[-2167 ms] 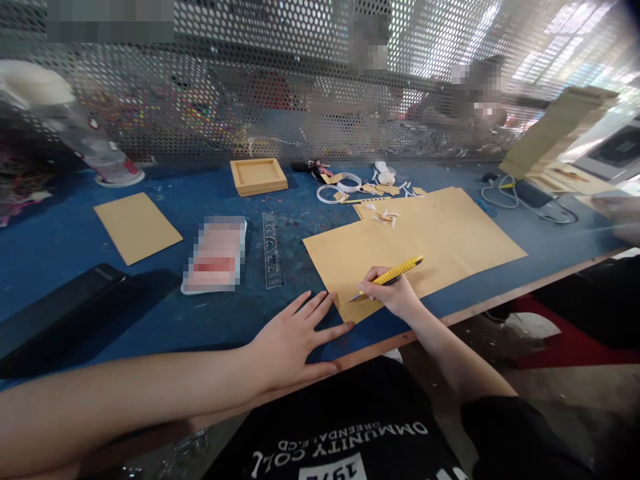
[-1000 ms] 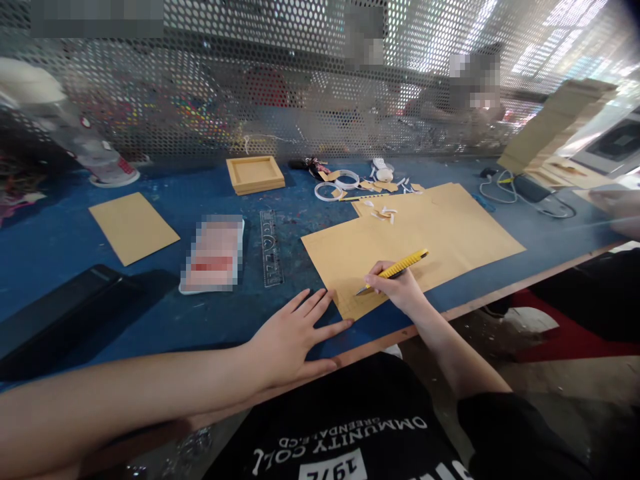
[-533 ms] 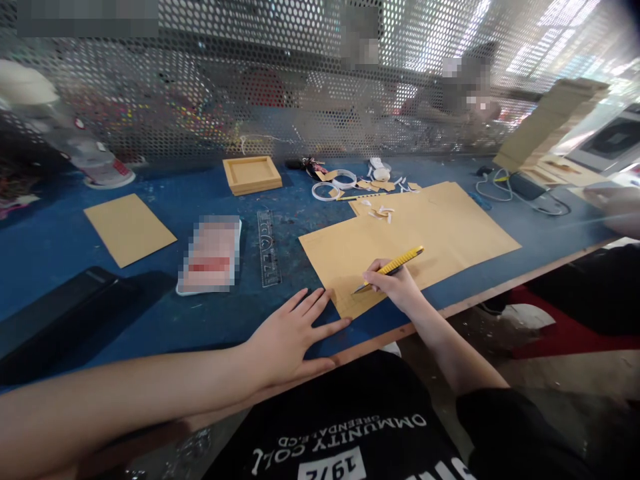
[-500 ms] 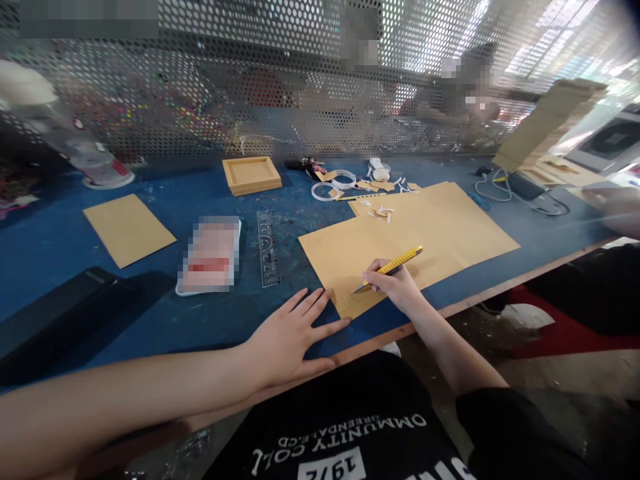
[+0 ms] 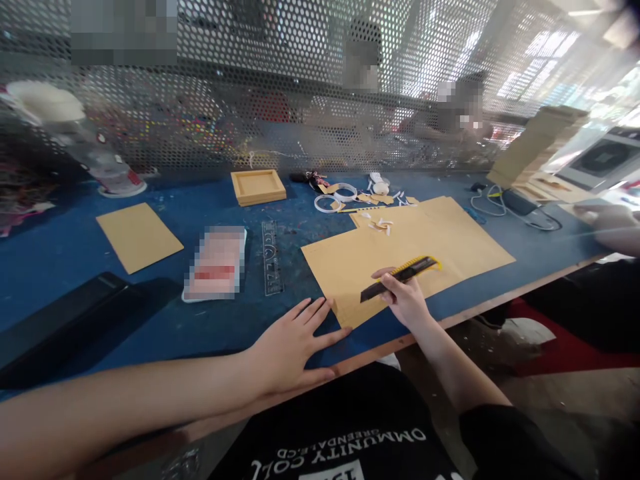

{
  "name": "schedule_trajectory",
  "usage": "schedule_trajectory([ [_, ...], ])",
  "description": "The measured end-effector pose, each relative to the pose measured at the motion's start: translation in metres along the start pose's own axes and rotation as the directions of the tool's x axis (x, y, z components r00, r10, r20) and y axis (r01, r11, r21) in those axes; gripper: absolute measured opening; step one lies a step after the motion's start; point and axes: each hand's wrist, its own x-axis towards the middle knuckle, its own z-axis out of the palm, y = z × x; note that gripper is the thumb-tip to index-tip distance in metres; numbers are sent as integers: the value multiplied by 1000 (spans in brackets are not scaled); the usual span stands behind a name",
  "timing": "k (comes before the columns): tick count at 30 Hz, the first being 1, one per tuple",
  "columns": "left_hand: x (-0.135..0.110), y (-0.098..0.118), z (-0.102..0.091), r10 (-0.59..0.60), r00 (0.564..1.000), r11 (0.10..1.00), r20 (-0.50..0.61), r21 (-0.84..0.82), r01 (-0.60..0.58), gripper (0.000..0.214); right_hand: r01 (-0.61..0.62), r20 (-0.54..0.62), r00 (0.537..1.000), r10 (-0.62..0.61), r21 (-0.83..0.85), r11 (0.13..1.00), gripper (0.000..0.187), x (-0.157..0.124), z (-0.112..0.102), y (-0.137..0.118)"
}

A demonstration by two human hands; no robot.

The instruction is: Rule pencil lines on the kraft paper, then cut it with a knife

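A yellow and black utility knife (image 5: 407, 275) is gripped in my right hand (image 5: 404, 300), its blade pointing left and down over a large tan sheet of card (image 5: 345, 257). Whether the blade touches the card I cannot tell. My left hand (image 5: 295, 343) lies flat with fingers spread at the table's front edge, its fingertips at the card's near left corner. Small white and tan scraps (image 5: 381, 225) lie on the card's far part. Left of the card is a clear ruler stencil (image 5: 273, 259).
On the blue table (image 5: 240, 333) lie a phone (image 5: 215, 263), a smaller tan card (image 5: 140, 238), a black case (image 5: 65, 320) and a shallow tan tray (image 5: 259, 188). White tape rings (image 5: 327, 203) sit behind the card. At right are cables (image 5: 500, 203) and another person's hand (image 5: 607, 220).
The knife has turned in my right hand, so its black side and blade now face the camera. The left hand stays in place. The camera view has shifted slightly.
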Motion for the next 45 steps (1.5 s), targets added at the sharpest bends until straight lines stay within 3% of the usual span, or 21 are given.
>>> schedule_trajectory([
  [4,0,2,2,34,998,999,-47,0,-35,63,-6,-7,1000,6,4,1000,31,-12,-1,2],
  [12,6,-3,13,25,985,999,-173,-16,-29,73,108,27,994,-105,-196,975,28,-31,-1,4],
  [20,9,-4,13,28,981,999,-191,-19,-32,79,290,152,957,-247,-487,824,11,-32,6,7],
  [27,10,-6,16,39,979,999,-201,-19,-43,77,120,167,985,-50,-443,889,19,-29,6,8],
  [32,9,-6,15,40,983,999,-181,-15,-44,76,142,164,984,-72,-474,869,18,-29,4,8],
  [38,10,-6,13,43,986,998,-161,-28,-48,77,246,168,969,-180,-660,710,7,-32,1,11],
  [43,11,-6,13,38,983,999,-177,-27,-43,76,211,150,977,-150,-617,758,13,-36,1,11],
  [45,11,-6,13,40,983,999,-177,-23,-45,76,228,162,974,-161,-635,738,13,-37,1,10],
])
